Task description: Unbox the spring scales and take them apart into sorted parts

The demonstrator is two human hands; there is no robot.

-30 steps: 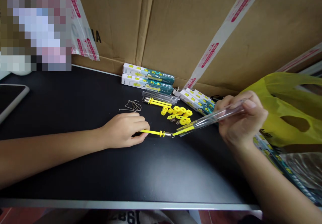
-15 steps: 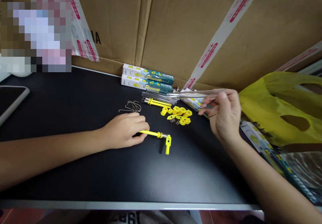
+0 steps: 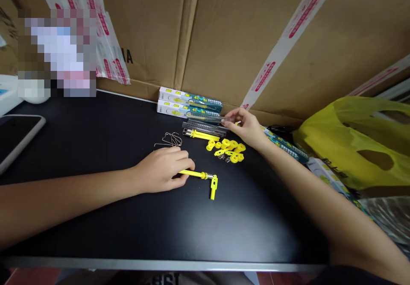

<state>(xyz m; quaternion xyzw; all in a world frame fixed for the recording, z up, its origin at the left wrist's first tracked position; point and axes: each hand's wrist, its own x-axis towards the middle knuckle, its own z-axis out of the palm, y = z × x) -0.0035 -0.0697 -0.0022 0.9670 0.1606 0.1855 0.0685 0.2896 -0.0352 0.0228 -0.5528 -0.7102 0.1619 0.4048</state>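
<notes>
My left hand (image 3: 165, 169) is closed around a yellow plastic rod (image 3: 194, 173) low over the black table. A yellow flat-ended piece (image 3: 214, 186) hangs from the rod's metal end, angled toward the table's front edge. At the back, my right hand (image 3: 245, 127) pinches one end of a clear plastic tube (image 3: 208, 118), just above other clear tubes (image 3: 205, 127). In front of these lie more yellow rods (image 3: 205, 135), yellow caps and rings (image 3: 233, 145), and small springs (image 3: 224, 157). Bent metal hooks (image 3: 172, 139) lie behind my left hand.
Two printed boxes (image 3: 188, 103) are stacked against the cardboard wall (image 3: 230, 33). Further boxes (image 3: 285, 144) and a yellow plastic bag (image 3: 352, 139) are at the right. A phone (image 3: 19, 137) rests at the left. The table's front edge (image 3: 166, 264) runs across the bottom.
My right hand has moved left and away from me, bringing the clear tube from the raised right side down to the other tubes. My left hand stays nearly in place with the yellow rod.
</notes>
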